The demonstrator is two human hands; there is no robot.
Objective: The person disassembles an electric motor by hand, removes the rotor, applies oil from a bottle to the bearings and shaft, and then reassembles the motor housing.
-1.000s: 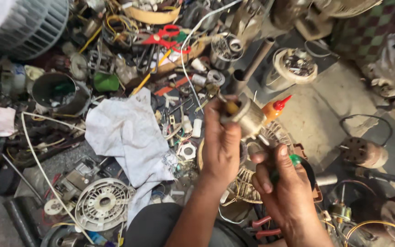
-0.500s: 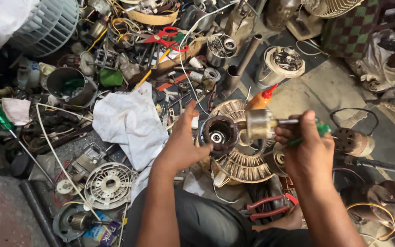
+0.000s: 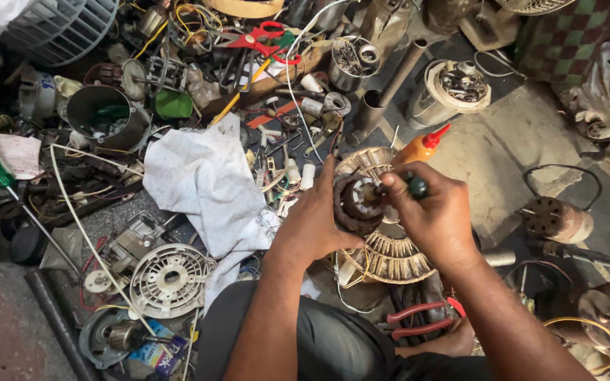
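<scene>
The left hand [image 3: 315,226] is curled around a small round motor part [image 3: 356,204], holding it just above a ribbed fan motor [image 3: 390,254]. The right hand [image 3: 435,219] is closed on a green-handled screwdriver [image 3: 416,186] whose tip sits at the part's centre, so the work looks mid-way, the part not yet apart. A dirty white rag [image 3: 202,183] lies left of the ribbed fan motor, and an orange oil bottle [image 3: 421,147] stands behind it.

Right hand [image 3: 435,219]: half a second ago it was out to the side, holding a metal cylinder on a green-handled tool clear of the left hand's part. Now it has closed in, knuckles over the dark round motor part [image 3: 356,204], with the dark green tool handle [image 3: 415,185] pointing into its centre. Metal cylinder no longer visible.

Left hand [image 3: 317,222]: a second ago raised, gripping the cylinder from above; since then dropped to cup the round part from the left, fingers [image 3: 328,176] along its rim.

Part's open face was plain earlier; now partly covered.
</scene>
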